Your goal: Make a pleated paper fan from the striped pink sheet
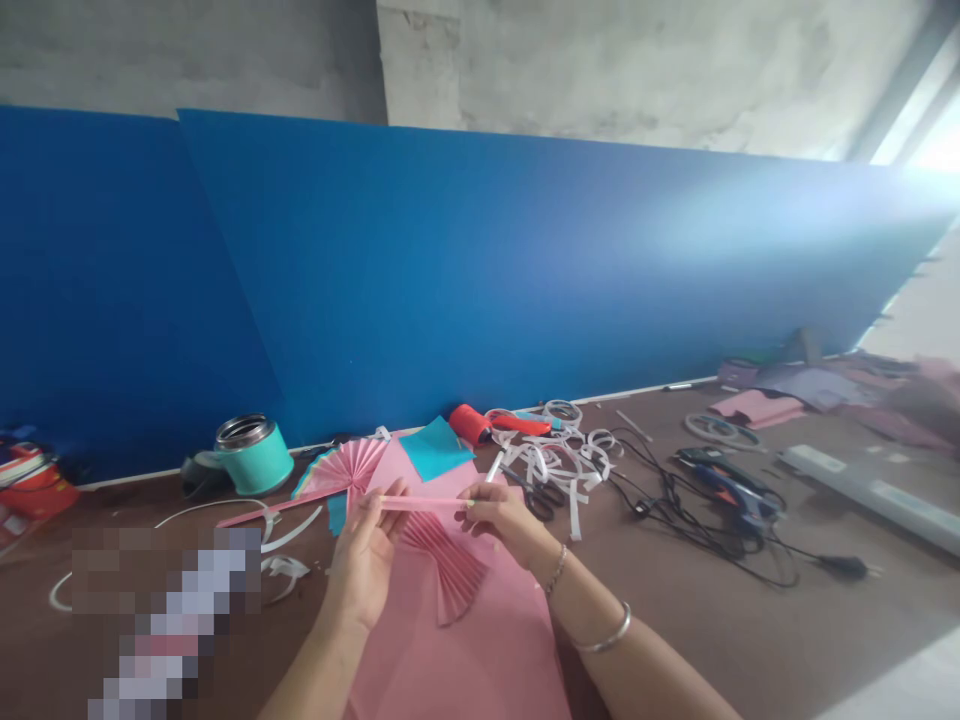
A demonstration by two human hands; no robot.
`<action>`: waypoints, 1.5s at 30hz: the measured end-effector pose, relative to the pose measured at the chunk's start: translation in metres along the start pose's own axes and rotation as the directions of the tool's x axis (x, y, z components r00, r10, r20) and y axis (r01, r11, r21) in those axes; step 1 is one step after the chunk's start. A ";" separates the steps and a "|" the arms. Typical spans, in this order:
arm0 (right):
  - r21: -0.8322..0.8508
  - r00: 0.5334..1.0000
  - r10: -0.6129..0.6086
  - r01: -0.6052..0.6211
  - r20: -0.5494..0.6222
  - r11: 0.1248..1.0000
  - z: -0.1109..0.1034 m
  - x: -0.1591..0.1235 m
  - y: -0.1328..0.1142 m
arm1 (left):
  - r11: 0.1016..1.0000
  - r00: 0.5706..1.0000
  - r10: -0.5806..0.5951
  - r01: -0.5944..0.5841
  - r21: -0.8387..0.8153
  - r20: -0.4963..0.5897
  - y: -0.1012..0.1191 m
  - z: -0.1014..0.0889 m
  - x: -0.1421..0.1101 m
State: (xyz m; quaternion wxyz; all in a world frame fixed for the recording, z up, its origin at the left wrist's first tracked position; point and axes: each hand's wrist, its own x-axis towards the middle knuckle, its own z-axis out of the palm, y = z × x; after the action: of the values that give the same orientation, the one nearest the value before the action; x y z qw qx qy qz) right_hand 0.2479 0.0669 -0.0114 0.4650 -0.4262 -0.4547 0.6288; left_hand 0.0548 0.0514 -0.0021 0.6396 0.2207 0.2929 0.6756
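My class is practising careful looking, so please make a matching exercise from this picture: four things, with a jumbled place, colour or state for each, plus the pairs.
Column one
1. Pink strip
2. Mug
3. Scissors
4. Plug

Column two
A. Beside tangled white strips
B. Turquoise, open at the top
C. At the end of a black cord
D. Held between left hand and right hand

Pairs: 1-D, 2-B, 3-A, 4-C

The left hand (367, 555) and right hand (501, 515) are pinching, facing each other, while both forearms (645, 650) are slanting inward.
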 end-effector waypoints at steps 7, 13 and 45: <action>-0.717 0.784 -0.456 0.021 -0.421 0.697 -0.052 0.005 -0.021 | 0.998 0.991 0.049 -0.054 -0.038 -0.128 0.006 -0.001 0.003; -0.794 0.614 -0.526 -0.311 -0.588 0.523 -0.091 0.003 -0.016 | 0.999 0.986 0.032 -0.036 -0.020 -0.163 0.005 0.002 0.002; -0.567 0.699 -0.657 0.674 0.282 0.473 0.037 -0.043 -0.007 | 0.727 0.945 0.271 -0.327 0.604 0.184 0.018 0.024 -0.035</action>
State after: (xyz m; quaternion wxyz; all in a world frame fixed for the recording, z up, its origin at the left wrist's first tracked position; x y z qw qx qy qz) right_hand 0.2228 0.0197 0.0086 0.4940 -0.3380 -0.7726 0.2116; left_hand 0.0609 0.0192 0.0302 0.4235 0.4928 0.4347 0.6235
